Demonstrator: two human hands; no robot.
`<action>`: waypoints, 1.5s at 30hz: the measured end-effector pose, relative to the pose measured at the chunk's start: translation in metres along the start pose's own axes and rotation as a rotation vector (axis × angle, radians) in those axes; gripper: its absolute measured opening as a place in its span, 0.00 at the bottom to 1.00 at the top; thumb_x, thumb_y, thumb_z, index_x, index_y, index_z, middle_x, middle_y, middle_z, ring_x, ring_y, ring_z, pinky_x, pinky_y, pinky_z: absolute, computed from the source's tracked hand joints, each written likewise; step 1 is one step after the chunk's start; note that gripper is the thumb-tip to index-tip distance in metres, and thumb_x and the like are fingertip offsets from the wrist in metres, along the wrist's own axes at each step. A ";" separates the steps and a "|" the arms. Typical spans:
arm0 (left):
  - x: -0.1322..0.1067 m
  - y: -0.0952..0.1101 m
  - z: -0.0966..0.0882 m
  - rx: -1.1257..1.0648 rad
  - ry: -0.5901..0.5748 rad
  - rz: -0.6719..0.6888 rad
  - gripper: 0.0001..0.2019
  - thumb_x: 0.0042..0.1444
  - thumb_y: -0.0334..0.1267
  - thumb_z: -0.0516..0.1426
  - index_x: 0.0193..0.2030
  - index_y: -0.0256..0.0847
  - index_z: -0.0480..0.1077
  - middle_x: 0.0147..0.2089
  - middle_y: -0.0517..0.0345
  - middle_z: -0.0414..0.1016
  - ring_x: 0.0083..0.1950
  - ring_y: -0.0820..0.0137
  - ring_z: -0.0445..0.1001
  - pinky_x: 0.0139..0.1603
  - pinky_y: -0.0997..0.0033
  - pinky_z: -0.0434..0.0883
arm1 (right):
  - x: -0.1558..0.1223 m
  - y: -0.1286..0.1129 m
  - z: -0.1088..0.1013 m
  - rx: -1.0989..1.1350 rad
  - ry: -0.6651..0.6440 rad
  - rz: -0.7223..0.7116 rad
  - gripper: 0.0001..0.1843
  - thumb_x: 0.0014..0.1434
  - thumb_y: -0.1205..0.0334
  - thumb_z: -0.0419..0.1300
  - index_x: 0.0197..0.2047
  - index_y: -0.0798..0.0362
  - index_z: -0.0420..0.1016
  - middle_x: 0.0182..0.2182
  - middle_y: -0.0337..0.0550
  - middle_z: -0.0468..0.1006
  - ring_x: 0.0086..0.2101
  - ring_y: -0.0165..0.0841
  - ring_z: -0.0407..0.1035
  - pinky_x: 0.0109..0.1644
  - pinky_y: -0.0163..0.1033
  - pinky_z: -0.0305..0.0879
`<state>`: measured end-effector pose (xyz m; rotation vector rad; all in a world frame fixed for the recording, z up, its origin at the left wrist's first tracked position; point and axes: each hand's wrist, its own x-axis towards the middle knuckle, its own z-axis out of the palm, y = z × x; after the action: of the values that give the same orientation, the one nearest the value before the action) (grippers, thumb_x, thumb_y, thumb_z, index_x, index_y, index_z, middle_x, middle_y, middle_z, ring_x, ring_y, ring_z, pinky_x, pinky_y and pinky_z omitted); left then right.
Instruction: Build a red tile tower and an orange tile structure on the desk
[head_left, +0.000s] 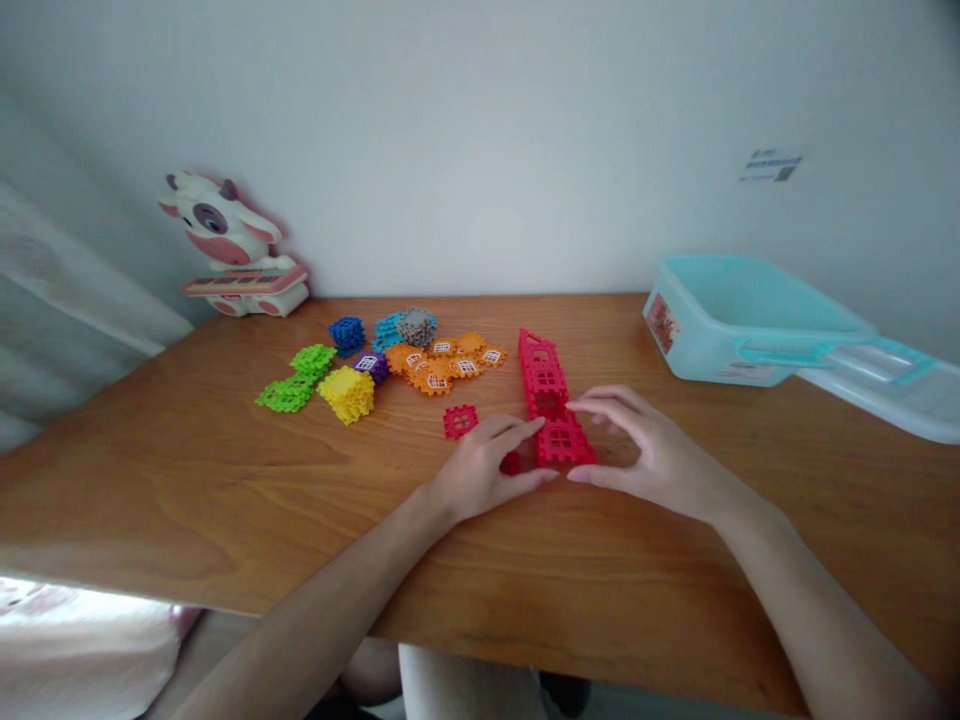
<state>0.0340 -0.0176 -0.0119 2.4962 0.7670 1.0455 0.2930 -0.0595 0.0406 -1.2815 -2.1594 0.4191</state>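
Red interlocking-tile strip (pixel 547 400) lies flat on the wooden tabletop (pixel 187 480), running away from the person, with a peaked end at the far side. Inspection from left to right: a cow-shaped toy keyboard (pixel 232 245) stands against the wall at the table's far left corner. Nearer the centre sit green tiles (pixel 300 375), a yellow tile cube (pixel 345 393), a blue tile cube (pixel 346 335), teal tiles (pixel 388 330), a grey tile stack (pixel 416 325), a purple tile piece (pixel 371 366) and orange window tiles (pixel 442 366). A loose red tile (pixel 460 421) lies apart, just left of the strip.

The left hand (pixel 484 465) is open, fingers extended, their tips at the strip's near end; a red piece (pixel 511 463) shows partly beneath them. The right hand (pixel 645 450) is open and arched, its fingers and thumb reaching to the strip's right side, with no firm grip visible.

Work in hand: both hands are positioned at the strip's near end. Lifting it would require the fingers to close.

Farther right stand a teal plastic storage box (pixel 750 320) and its clear lid (pixel 885 385).
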 end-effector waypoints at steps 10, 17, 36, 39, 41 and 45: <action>0.014 0.007 -0.004 0.169 -0.027 0.122 0.27 0.64 0.54 0.61 0.66 0.46 0.70 0.68 0.47 0.70 0.63 0.55 0.71 0.63 0.49 0.72 | -0.001 0.007 -0.007 0.313 -0.227 0.201 0.33 0.60 0.50 0.68 0.66 0.43 0.69 0.40 0.41 0.83 0.38 0.37 0.77 0.44 0.46 0.77; 0.016 0.004 0.000 0.226 -0.027 0.157 0.21 0.67 0.47 0.59 0.63 0.44 0.73 0.64 0.49 0.76 0.56 0.60 0.72 0.58 0.55 0.73 | 0.003 0.007 -0.001 0.354 -0.265 0.260 0.31 0.60 0.47 0.68 0.64 0.44 0.71 0.41 0.41 0.82 0.39 0.37 0.76 0.46 0.46 0.75; 0.013 -0.002 0.003 0.073 -0.042 0.154 0.18 0.68 0.44 0.59 0.62 0.47 0.74 0.61 0.49 0.74 0.58 0.61 0.70 0.59 0.56 0.71 | 0.004 0.002 0.008 0.371 -0.217 0.288 0.30 0.57 0.48 0.70 0.60 0.45 0.70 0.39 0.40 0.81 0.39 0.38 0.75 0.45 0.45 0.73; 0.013 -0.002 0.003 0.067 -0.045 0.139 0.18 0.68 0.44 0.59 0.62 0.48 0.74 0.62 0.49 0.74 0.59 0.61 0.70 0.59 0.56 0.72 | 0.005 0.002 0.009 0.363 -0.207 0.292 0.30 0.57 0.48 0.69 0.60 0.46 0.70 0.39 0.41 0.81 0.39 0.38 0.75 0.46 0.46 0.73; 0.013 -0.003 0.003 0.062 -0.045 0.133 0.18 0.68 0.44 0.59 0.62 0.47 0.74 0.62 0.48 0.74 0.59 0.61 0.70 0.59 0.56 0.71 | 0.005 0.002 0.010 0.357 -0.204 0.290 0.30 0.57 0.48 0.69 0.60 0.46 0.70 0.39 0.41 0.81 0.39 0.38 0.75 0.46 0.46 0.73; 0.012 -0.003 0.003 0.058 -0.049 0.134 0.18 0.68 0.44 0.58 0.63 0.45 0.74 0.62 0.47 0.73 0.60 0.61 0.70 0.61 0.56 0.71 | 0.004 0.004 0.012 0.359 -0.188 0.283 0.29 0.57 0.50 0.70 0.58 0.47 0.69 0.40 0.42 0.80 0.40 0.38 0.75 0.46 0.46 0.74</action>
<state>0.0428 -0.0085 -0.0085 2.6430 0.6321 1.0151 0.2864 -0.0536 0.0303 -1.3819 -1.9326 1.0304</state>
